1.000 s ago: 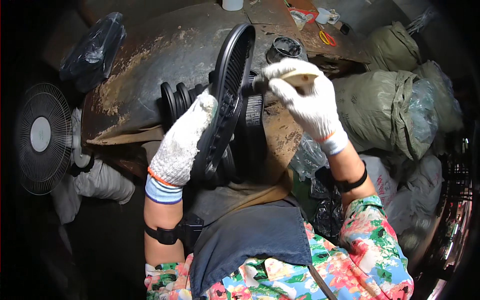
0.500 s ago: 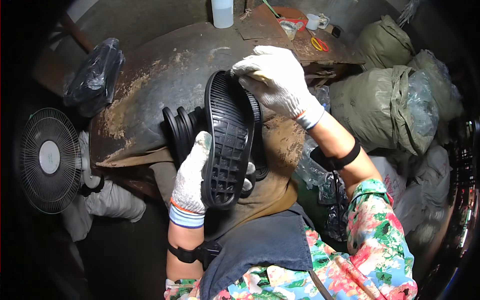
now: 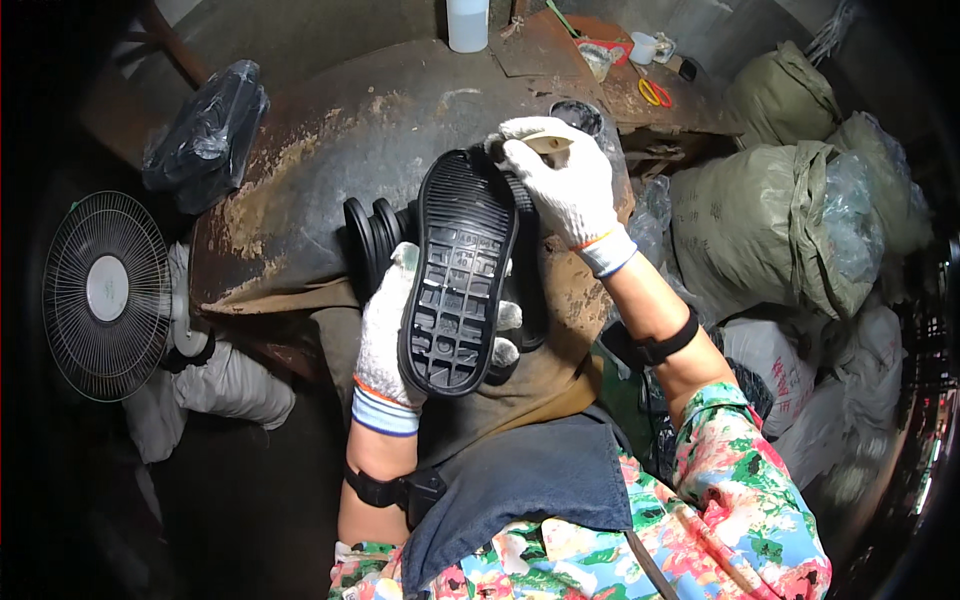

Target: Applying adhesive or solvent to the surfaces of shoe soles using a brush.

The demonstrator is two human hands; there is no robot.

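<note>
White-gloved, clasps black sole [image 3: 462, 270] over brown cloth [image 3: 560, 385] with curled left hand [image 3: 385, 330]; pinches pale handle [image 3: 548, 143] near its top with closed right hand [image 3: 568, 190]; risks dropping it through loosened left grip.

Around the sole [image 3: 460, 270] we hold, we have more soles [image 3: 360, 240] just beside it at ten o'clock, a fan [image 3: 107, 290] well apart at nine and a sack [image 3: 745, 222] at three. On the bench [image 3: 340, 190] we see a container [image 3: 468, 25] at twelve and a pot [image 3: 580, 112] at one; scissors [image 3: 655, 93] lie between one and two, a bundle [image 3: 207, 140] at ten by the bench's edge.
</note>
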